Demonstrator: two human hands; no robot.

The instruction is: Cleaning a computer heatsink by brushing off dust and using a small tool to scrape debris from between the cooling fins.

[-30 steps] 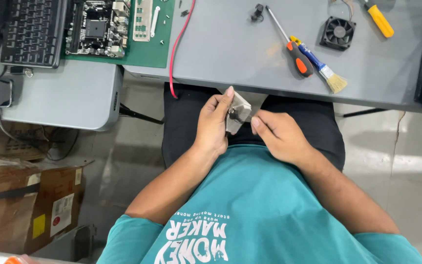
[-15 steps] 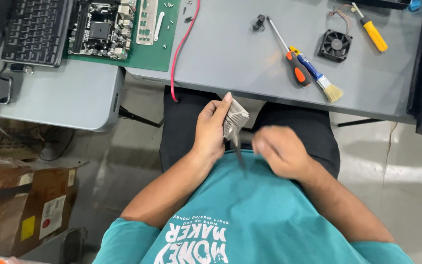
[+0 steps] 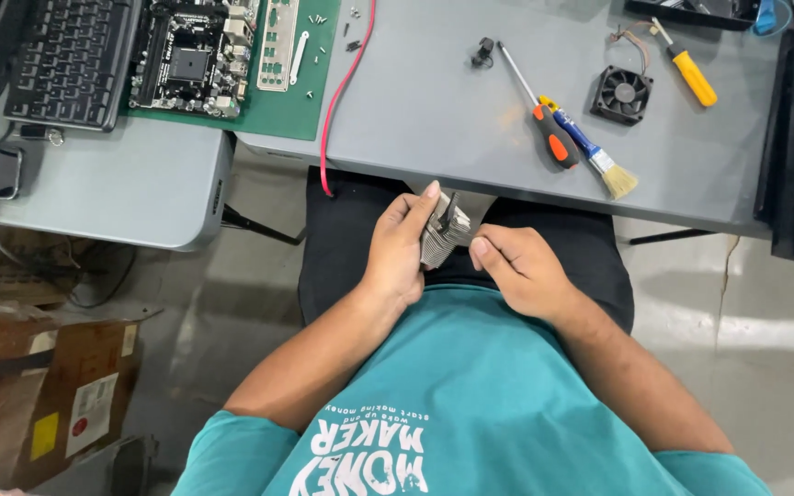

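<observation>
Heatsink [image 3: 443, 231], a finned grey metal block, sits over the lap just below the grey table [image 3: 434, 119] edge, clamped in the left hand [image 3: 402, 246] with the thumb along its top. Beside it, the right hand [image 3: 521, 271] has fingers curled, touching its lower fins. Best to grip the solid sides and keep pressure off the thin fins. A screwdriver [image 3: 535, 106] and brush [image 3: 595, 156] lie on the table.

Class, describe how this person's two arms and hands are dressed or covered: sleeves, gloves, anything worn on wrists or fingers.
Both hands, the left hand and right hand, are bare: no gloves, and no watch or rings visible. The forearms are uncovered. A teal short-sleeved T-shirt with white lettering ends near the upper arms.
</observation>
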